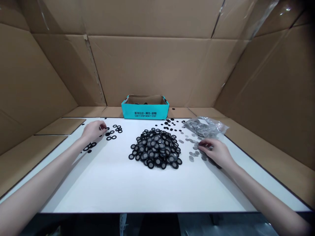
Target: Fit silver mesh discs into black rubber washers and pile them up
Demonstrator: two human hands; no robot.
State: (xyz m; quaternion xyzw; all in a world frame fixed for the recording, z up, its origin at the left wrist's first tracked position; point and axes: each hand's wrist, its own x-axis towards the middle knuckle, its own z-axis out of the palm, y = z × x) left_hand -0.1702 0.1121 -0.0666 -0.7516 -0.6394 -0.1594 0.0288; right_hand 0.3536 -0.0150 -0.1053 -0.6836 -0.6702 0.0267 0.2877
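Observation:
My left hand (94, 130) is at the left of the white table, fingers pinched together on a black ring (107, 128) at their tips. Loose black rings (119, 128) lie beside it, and more are scattered under the wrist. On the right, my right hand (216, 151) has thumb and fingers closed low over thin grey discs (191, 158); whatever is between the fingertips is hidden. Between the hands rises a heap of black rings with grey centres (157, 147). Behind my right hand lies a clear plastic bag (204, 127) of grey discs.
A turquoise open box (145, 112) stands at the back, with a few black pieces visible inside. Small black pieces (168, 124) lie scattered in front of its right side. Cardboard walls (152, 65) enclose the table (137, 193) at the back and both sides.

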